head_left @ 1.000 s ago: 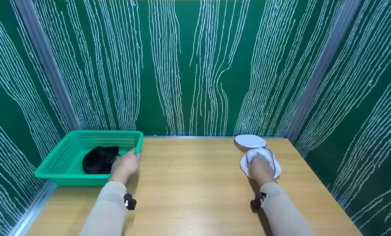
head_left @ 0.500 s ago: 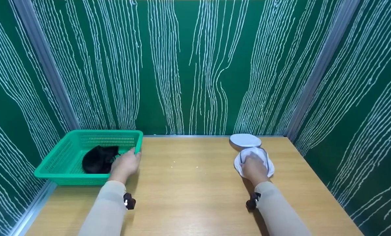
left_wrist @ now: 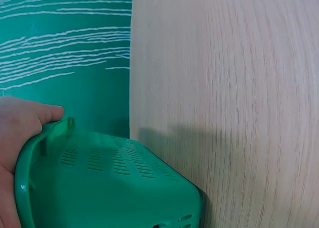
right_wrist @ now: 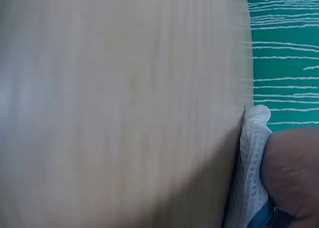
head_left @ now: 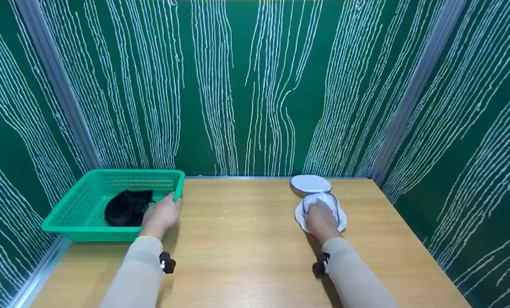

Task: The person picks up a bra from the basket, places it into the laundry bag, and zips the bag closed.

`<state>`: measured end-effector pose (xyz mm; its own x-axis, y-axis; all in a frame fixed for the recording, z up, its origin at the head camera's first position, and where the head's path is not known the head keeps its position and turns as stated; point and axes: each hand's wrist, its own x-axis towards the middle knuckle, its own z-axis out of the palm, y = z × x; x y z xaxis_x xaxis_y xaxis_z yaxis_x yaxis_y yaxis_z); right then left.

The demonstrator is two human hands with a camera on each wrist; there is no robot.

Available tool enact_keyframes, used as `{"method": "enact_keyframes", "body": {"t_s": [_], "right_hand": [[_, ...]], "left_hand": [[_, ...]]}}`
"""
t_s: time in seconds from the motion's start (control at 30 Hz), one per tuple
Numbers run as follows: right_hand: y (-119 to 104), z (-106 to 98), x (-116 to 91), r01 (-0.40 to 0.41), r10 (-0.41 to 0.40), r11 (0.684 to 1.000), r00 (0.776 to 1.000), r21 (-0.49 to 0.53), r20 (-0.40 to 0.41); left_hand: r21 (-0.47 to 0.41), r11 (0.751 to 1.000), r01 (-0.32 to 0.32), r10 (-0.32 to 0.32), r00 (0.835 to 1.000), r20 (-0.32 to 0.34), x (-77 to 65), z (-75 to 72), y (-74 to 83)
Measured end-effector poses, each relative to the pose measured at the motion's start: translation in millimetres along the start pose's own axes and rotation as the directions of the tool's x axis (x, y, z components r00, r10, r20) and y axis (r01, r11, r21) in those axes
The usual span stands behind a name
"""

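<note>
My left hand (head_left: 162, 215) grips the right rim of a green plastic basket (head_left: 175, 185), thumb over the edge; the left wrist view shows this hand (left_wrist: 25, 123) on the basket's rim (left_wrist: 24, 188). Inside lies a bundled black fabric item (head_left: 124, 208). At the right, my right hand (head_left: 321, 218) holds a white mesh fabric piece (head_left: 341, 219) with a dark trim line, its fingertips hidden in the folds. A white oval part (head_left: 310, 184) with a grey side sits directly behind it. In the right wrist view the hand (right_wrist: 294, 173) lies against the white mesh (right_wrist: 251, 173).
The wooden tabletop (head_left: 242, 256) runs between the two hands, with tiny pale specks (head_left: 255, 218) near its middle. Green walls (head_left: 246, 107) with white wavy lines stand behind and at both sides, joined by metal corner posts (head_left: 402, 98).
My right hand has moved left across the table with the white mesh piece, and the oval part has shifted left along with it. My left hand keeps its hold on the basket rim.
</note>
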<state>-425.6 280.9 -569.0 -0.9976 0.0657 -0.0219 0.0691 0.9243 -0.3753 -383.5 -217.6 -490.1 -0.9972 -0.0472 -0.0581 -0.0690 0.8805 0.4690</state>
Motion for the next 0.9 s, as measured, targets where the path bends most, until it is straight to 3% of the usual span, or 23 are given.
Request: {"method": "enact_keyframes", "body": {"t_s": [0.4,0.9], "right_hand": [[-22.7,4.9,-8.3,0.019,-0.020,0.999,1.000,0.038,0.003],[-55.7,23.7,-9.9,0.090,-0.092,0.994,0.996,-0.068,-0.024]], "left_hand": [[-0.004,1.000,0.002,-0.002,1.000,0.007,-1.1,0.5,0.6],[-0.011,1.000,0.012,-0.012,1.000,0.016,-2.5,-2.6,1.1]]}}
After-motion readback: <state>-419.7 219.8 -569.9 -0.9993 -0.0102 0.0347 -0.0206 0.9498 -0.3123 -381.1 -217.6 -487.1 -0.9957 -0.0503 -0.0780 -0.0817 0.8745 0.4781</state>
